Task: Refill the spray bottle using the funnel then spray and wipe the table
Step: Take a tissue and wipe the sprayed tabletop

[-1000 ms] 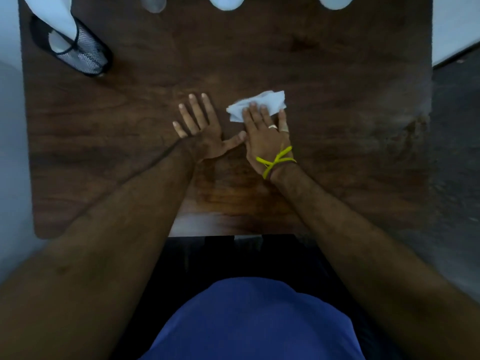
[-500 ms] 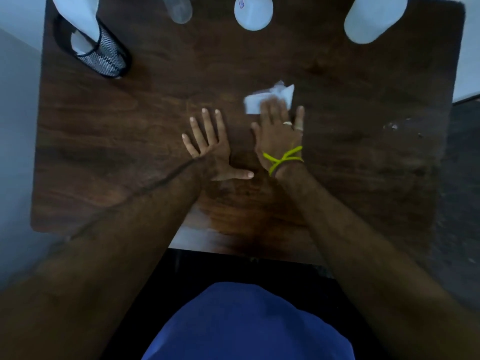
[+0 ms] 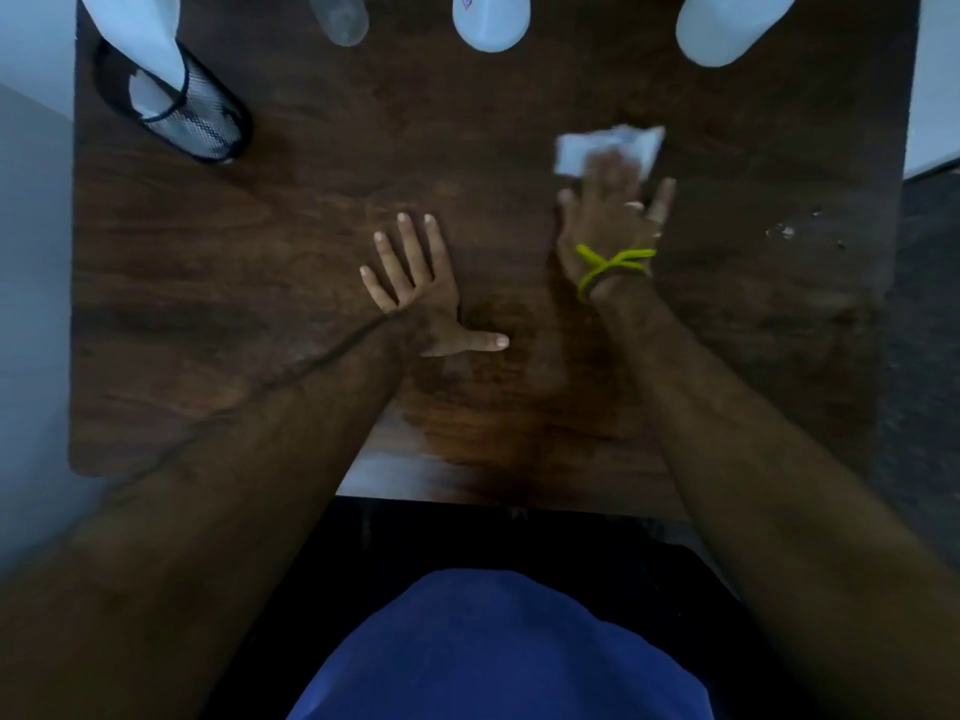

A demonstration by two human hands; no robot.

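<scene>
A white paper towel (image 3: 577,147) lies on the dark wooden table (image 3: 260,262), right of centre. My right hand (image 3: 613,215), with a yellow band at the wrist, presses flat on the towel's near half with straight fingers; it is blurred. My left hand (image 3: 415,288) rests flat on the table at the centre, fingers spread, thumb pointing right. At the far edge stand a clear bottle (image 3: 337,18), a white bottle (image 3: 491,20) and a larger white container (image 3: 727,26), all cut off by the frame. I cannot make out a funnel.
A black mesh holder (image 3: 197,122) with white paper in it stands at the far left corner. Small pale specks (image 3: 784,231) mark the table near its right edge. Pale floor lies left of the table, dark floor on the right.
My right hand has slid the paper towel to the right and away from my left hand. My left hand stays flat in the same spot. The view has tilted, showing more of the bottles.
</scene>
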